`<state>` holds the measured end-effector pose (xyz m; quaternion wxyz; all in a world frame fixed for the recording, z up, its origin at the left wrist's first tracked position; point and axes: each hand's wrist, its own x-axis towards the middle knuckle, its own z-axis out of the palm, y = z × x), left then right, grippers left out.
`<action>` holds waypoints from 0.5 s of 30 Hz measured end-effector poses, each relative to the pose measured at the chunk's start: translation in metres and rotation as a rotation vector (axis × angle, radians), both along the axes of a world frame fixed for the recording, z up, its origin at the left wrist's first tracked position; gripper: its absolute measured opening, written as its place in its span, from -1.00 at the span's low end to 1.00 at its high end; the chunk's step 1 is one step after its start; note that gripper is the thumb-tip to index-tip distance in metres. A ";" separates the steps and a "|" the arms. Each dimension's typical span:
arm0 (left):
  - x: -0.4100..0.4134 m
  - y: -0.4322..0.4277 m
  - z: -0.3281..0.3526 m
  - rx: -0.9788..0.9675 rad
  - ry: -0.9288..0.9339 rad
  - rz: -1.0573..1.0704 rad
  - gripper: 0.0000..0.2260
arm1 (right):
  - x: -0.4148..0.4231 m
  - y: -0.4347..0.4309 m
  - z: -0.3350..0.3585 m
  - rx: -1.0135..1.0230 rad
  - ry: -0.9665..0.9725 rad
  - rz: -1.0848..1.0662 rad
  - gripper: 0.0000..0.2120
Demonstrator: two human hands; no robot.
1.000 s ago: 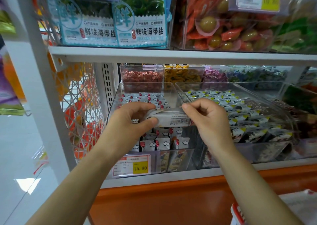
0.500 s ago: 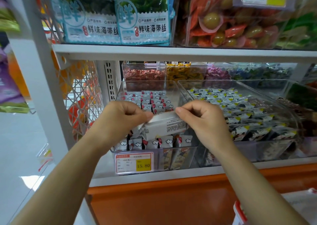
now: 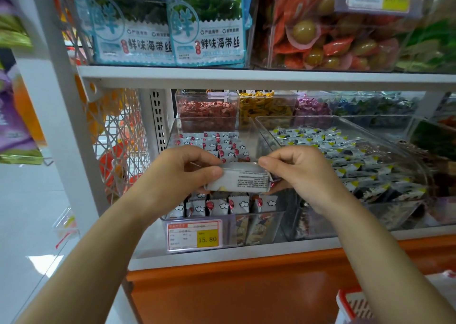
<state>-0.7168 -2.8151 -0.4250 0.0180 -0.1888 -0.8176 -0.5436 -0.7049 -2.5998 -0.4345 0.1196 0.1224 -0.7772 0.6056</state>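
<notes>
A stack of small white snack packets (image 3: 243, 179), printed side toward me, is held between both hands above a clear plastic bin (image 3: 256, 227). My left hand (image 3: 177, 175) grips its left end with thumb in front and fingers curled over the top. My right hand (image 3: 301, 173) pinches its right end. The bin below holds rows of upright packets with cloud and red marks (image 3: 222, 205). A price tag reading 15.80 (image 3: 193, 236) is fixed on the bin's front.
To the right, a second clear bin (image 3: 394, 215) holds grey and yellow packets. Smaller bins of sweets (image 3: 207, 108) stand behind. The shelf above (image 3: 246, 76) carries seaweed bags and red snack packs. An orange base panel (image 3: 246, 286) runs below. A red basket (image 3: 352, 304) is at lower right.
The packet stack has turned a little, so it lies level again between both hands. The hands stay over the left bin.
</notes>
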 end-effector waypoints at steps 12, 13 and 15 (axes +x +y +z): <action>-0.011 0.004 -0.012 0.102 -0.074 0.155 -0.87 | 0.001 -0.001 -0.008 -0.014 0.031 0.128 -0.68; -0.011 0.006 -0.013 0.110 -0.075 0.175 -0.85 | 0.001 -0.003 -0.009 0.063 0.071 0.106 -0.63; -0.012 0.010 -0.013 0.134 -0.070 0.190 -0.82 | -0.001 -0.009 -0.010 0.125 0.144 0.045 -0.63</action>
